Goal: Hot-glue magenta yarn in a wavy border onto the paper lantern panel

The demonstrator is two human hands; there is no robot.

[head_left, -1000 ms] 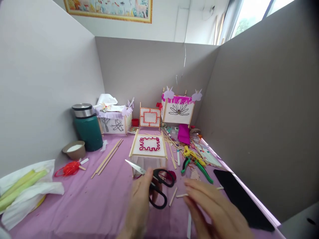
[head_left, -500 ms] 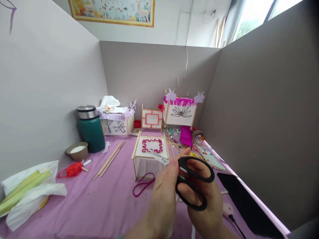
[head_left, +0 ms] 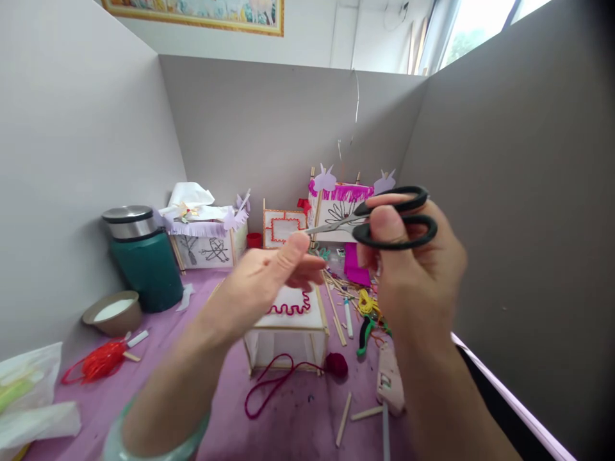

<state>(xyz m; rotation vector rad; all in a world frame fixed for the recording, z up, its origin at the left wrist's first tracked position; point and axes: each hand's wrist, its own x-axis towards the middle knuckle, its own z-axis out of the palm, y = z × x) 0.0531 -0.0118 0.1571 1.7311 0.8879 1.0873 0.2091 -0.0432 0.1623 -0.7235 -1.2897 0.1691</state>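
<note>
My right hand (head_left: 418,269) holds a pair of black-handled scissors (head_left: 339,224), with thumb and fingers through the loops. The blades look nearly closed and point left, toward the thumb tip of my left hand (head_left: 269,275). That hand is raised with its thumb and fingers apart; I see nothing held in it. Below the hands stands a small stick-framed box (head_left: 288,328) with white panels. A wavy crimson yarn outline (head_left: 291,309) lies on its top, partly hidden by my left hand. In front lies a crimson yarn ball (head_left: 336,365) with a loose looped strand (head_left: 269,387).
A glue gun (head_left: 390,381), green-handled pliers (head_left: 365,336), yellow yarn (head_left: 368,301) and sticks lie at right. Two decorated lanterns (head_left: 209,250) (head_left: 336,211) stand behind. A green flask (head_left: 147,269), a bowl (head_left: 115,314) and red string (head_left: 103,360) are at left. Grey partitions (head_left: 288,128) enclose the table.
My hands have moved apart and up. The scissors were between both hands; now my right hand alone has them by the loops. The yarn ball and glue gun have come into clearer view.
</note>
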